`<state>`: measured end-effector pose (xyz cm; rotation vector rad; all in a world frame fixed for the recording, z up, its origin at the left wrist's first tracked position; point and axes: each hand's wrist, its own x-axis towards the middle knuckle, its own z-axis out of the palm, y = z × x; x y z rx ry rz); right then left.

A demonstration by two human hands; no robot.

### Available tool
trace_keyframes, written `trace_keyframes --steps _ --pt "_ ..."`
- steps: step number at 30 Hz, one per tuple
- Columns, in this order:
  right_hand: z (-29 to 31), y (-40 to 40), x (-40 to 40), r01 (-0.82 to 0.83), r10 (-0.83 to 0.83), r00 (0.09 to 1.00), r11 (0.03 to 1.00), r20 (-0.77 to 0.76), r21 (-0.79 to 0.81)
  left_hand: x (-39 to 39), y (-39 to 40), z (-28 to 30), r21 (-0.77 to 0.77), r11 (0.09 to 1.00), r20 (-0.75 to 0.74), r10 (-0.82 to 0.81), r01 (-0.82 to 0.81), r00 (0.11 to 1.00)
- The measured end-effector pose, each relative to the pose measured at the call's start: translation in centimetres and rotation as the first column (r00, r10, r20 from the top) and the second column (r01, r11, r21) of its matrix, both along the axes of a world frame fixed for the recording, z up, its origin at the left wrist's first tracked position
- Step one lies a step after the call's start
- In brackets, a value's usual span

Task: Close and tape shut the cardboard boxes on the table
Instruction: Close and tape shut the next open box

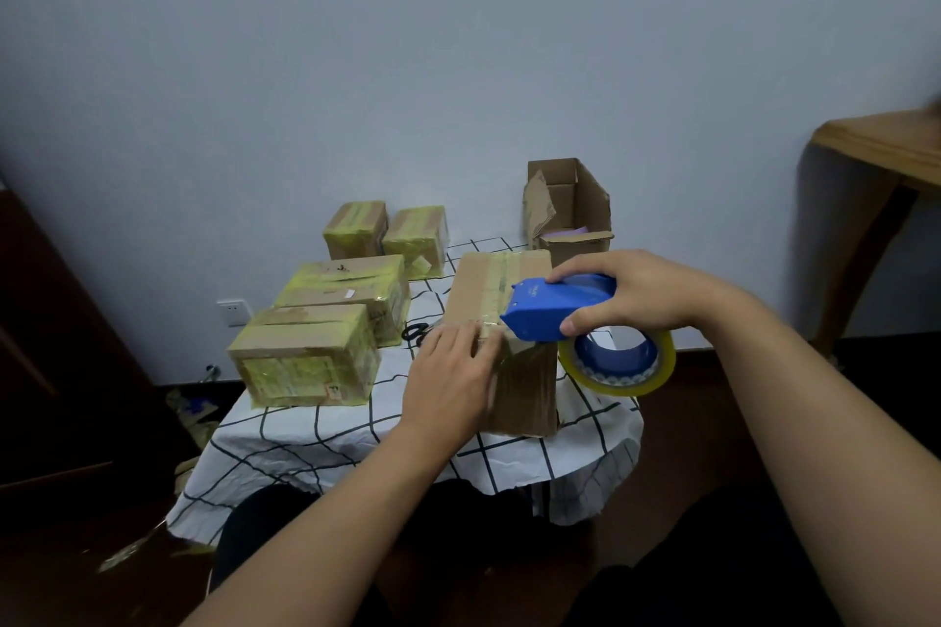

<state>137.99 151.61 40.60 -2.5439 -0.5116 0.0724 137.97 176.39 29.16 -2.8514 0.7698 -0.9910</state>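
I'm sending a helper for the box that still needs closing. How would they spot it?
On the checked tablecloth, look to the far right corner by the wall. The open box stands behind the box being taped; it alone has raised flaps and no yellow tape.
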Motion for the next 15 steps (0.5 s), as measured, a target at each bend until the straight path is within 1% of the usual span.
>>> trace_keyframes --steps 4,10,15 --pt "-0.3 -0.5 0.1 -0.003 0.003 1.0 0.999 -0.009 0.046 0.2 -1.0 0.0 -0.048 0.995 -0.011 -0.084 0.084 0.996" --pt "-1.1 -0.7 0.5 -0.015 0.015 1.0 0.996 0.002 0.092 0.7 -0.9 -0.3 -0.048 0.997 0.074 -0.062 0.066 0.995" --pt "-1.7 -2.5 0.4 -0.011 0.014 1.0 0.99 -0.021 0.14 0.7 -0.7 -0.2 -0.055 0.996 0.067 -0.066 0.07 0.996"
